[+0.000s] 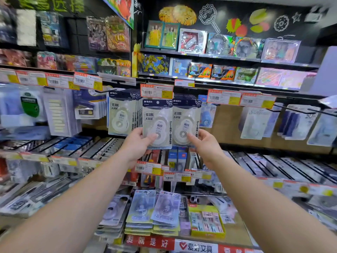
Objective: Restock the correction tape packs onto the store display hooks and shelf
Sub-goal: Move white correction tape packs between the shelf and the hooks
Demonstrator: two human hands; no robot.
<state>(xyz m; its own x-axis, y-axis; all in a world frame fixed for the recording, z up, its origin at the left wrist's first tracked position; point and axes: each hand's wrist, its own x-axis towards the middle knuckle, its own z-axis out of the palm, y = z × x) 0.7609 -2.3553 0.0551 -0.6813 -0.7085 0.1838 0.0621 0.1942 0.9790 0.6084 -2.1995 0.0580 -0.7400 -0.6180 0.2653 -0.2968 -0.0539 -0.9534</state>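
Two hands are up in front of the display. Our left hand (138,143) grips the bottom of a correction tape pack (157,124), with the thumb curled over its front and the other fingers behind it. This pack is upright and its top edge reaches just under a price tag (156,91) at the end of a hook. Our right hand (202,143) pinches the bottom of a second pack (186,123), which is the front one of a row hanging just to the right; the thumb lies on its front and the fingers are behind the edge. The two packs touch side by side.

To the left we see another row of the same packs (122,114) on its own hook, close to the held pack. A blue pack (207,114) hangs behind the right row and is partly hidden by it. More price tags (240,99) stand along the rail on the right, and blurred packs hang under them. On the left hang label sheets (56,114) and other blurred stationery.

Below our arms, flat piles of tape packs (155,212) lie on the lower shelf, next to a yellow box (206,221) with small items. A red and white sign strip (173,243) runs along the shelf edge (235,234). Toy boxes (193,41) fill the upper shelves.
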